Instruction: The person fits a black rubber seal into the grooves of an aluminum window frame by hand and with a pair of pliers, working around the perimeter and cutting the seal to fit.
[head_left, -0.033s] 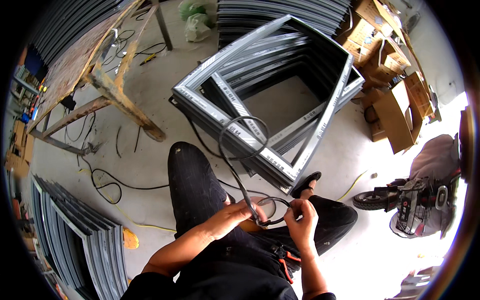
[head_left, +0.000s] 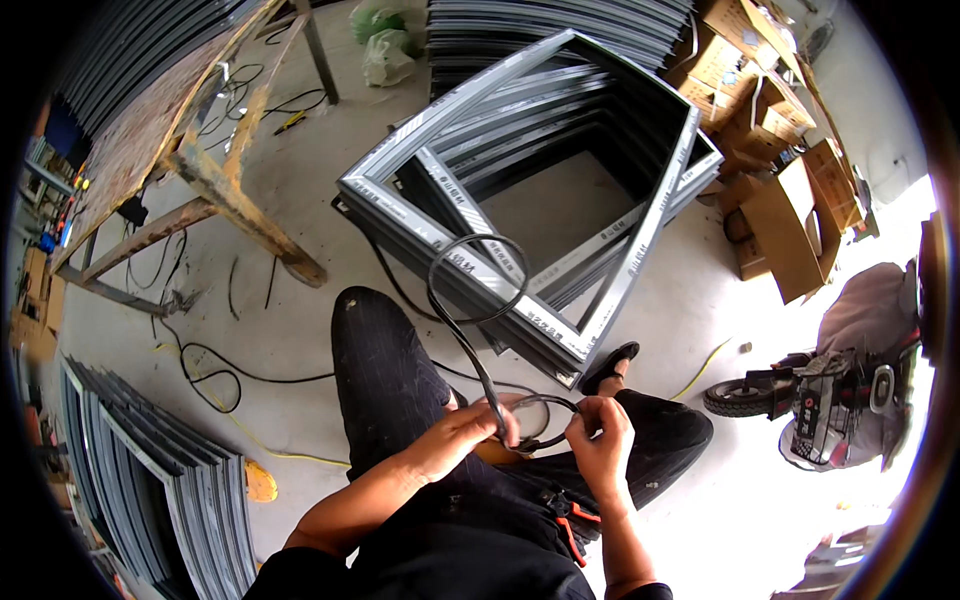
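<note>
A long black rubber strip (head_left: 467,347) runs up from my hands over my lap, and its upper loop stands in front of a stack of frames. My left hand (head_left: 465,432) is closed around the strip, its fingertips partly blurred. Close by on the right, my right hand (head_left: 601,440) pinches the strip between thumb and fingers. Between the hands the strip bends into a smaller ring. Grey rectangular frames (head_left: 400,207) lie piled ahead of my knees, with the upper ones turned askew. Red-handled pliers (head_left: 571,530) rest at my lap.
A rusty-legged table (head_left: 205,175) stands at the far left. More frames (head_left: 190,480) lean at the near left. Cardboard boxes (head_left: 790,230) are heaped at the far right, above a two-wheeler (head_left: 840,395). A black cable (head_left: 270,376) trails over the floor.
The scene has shifted very slightly left in the view. My left fingers have moved a little along with the strip; both hands keep their hold.
</note>
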